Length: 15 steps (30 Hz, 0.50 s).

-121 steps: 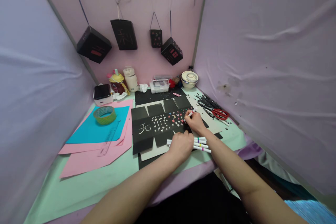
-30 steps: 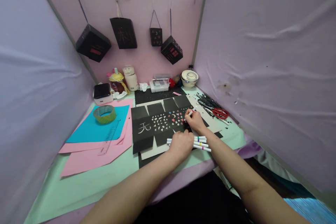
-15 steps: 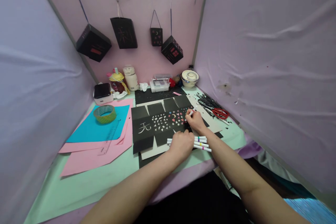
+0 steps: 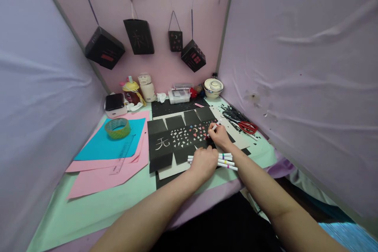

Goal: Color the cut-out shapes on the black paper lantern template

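Note:
My right hand (image 4: 220,136) is closed on a slim white marker (image 4: 216,125) with a reddish band, its lower end over the right part of a black card cutout (image 4: 159,157). That card has slits and flaps, a cut-out character, several small triangles, and stars, hearts and a moon, some coloured. My left hand (image 4: 205,161) is wrapped round a bundle of white markers (image 4: 227,162) with coloured bands and rests at the card's near edge. Whether the marker tip touches the card is hidden by my fingers. Whitish board (image 4: 162,173) lies beneath the card.
Left are blue paper (image 4: 97,145), pink paper (image 4: 94,183), a tape roll (image 4: 118,134) and a clear ruler (image 4: 119,163). Red-handled scissors (image 4: 248,127) lie right among black scraps. Bottles (image 4: 147,88), a plastic box (image 4: 179,96) and a bowl (image 4: 213,92) stand behind; black lanterns (image 4: 105,49) hang above.
My right hand and its marker have shifted very slightly left over the coloured shapes. My left hand stays where it was with the bundle.

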### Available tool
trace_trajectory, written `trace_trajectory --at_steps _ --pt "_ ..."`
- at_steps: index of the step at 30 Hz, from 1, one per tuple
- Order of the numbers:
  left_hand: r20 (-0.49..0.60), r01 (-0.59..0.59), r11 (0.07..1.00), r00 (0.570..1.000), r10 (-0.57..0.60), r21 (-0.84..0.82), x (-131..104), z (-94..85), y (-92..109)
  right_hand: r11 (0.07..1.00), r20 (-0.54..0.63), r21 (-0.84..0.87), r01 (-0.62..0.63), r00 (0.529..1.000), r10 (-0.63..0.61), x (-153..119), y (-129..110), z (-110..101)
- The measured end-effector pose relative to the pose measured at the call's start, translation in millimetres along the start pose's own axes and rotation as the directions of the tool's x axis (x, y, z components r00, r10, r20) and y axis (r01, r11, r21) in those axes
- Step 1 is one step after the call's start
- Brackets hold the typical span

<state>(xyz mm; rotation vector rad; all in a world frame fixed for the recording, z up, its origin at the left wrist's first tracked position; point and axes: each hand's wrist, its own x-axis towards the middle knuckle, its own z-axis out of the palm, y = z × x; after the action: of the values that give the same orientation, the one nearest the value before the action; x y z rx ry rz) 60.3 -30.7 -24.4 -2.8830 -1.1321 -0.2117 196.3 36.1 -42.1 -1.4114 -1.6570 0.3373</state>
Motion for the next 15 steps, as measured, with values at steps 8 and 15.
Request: trace_trajectory --at_steps 8,15 --pt "0.032 0.000 1.000 0.999 0.001 -0.020 0.0 -2.1 0.4 1.000 -0.010 0.005 -0.006 1.000 0.006 0.0 0.0 0.0" --pt "0.015 -0.014 1.000 1.000 0.014 -0.010 0.2 -1.0 -0.2 1.000 0.018 -0.007 0.005 1.000 -0.005 -0.4 -0.6 -0.4"
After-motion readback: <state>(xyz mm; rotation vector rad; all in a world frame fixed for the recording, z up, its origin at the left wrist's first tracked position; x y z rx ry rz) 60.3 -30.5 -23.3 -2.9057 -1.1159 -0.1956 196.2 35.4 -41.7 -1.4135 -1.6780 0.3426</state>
